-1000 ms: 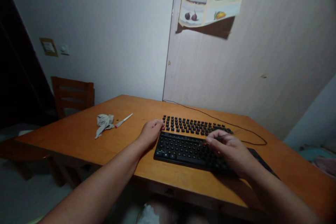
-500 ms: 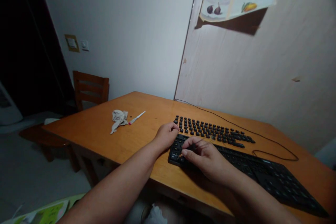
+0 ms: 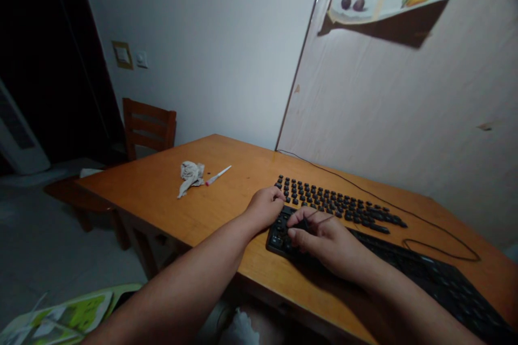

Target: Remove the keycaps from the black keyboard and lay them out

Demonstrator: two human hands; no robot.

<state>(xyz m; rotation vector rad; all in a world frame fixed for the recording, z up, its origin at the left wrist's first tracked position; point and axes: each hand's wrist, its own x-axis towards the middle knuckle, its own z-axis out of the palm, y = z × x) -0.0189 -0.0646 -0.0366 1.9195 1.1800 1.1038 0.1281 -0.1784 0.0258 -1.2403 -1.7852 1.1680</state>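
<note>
A black keyboard (image 3: pixel 374 245) lies along the front of the wooden table, its left end bearing partly bare key sockets. My left hand (image 3: pixel 265 205) is closed at the keyboard's back left corner, with curled fingers. Over the left end, my right hand (image 3: pixel 319 234) pinches a thin wire tool (image 3: pixel 313 211); dark strands show above the fingers, while its lower end is hidden. Behind the keyboard, loose black keycaps (image 3: pixel 324 197) are laid out in rows.
A crumpled cloth (image 3: pixel 190 175) and a white pen-like stick (image 3: pixel 218 175) with a red end lie to the left. A black cable (image 3: pixel 343 177) runs along the back and loops at the right. Wooden chair (image 3: pixel 149 126) beyond the table; green tray (image 3: pixel 121 294) at lower left.
The view has shifted, so everything sits slightly further right. My right hand's fingers have dipped closer to the keys, and the wire strands have changed angle. My left hand stays put.
</note>
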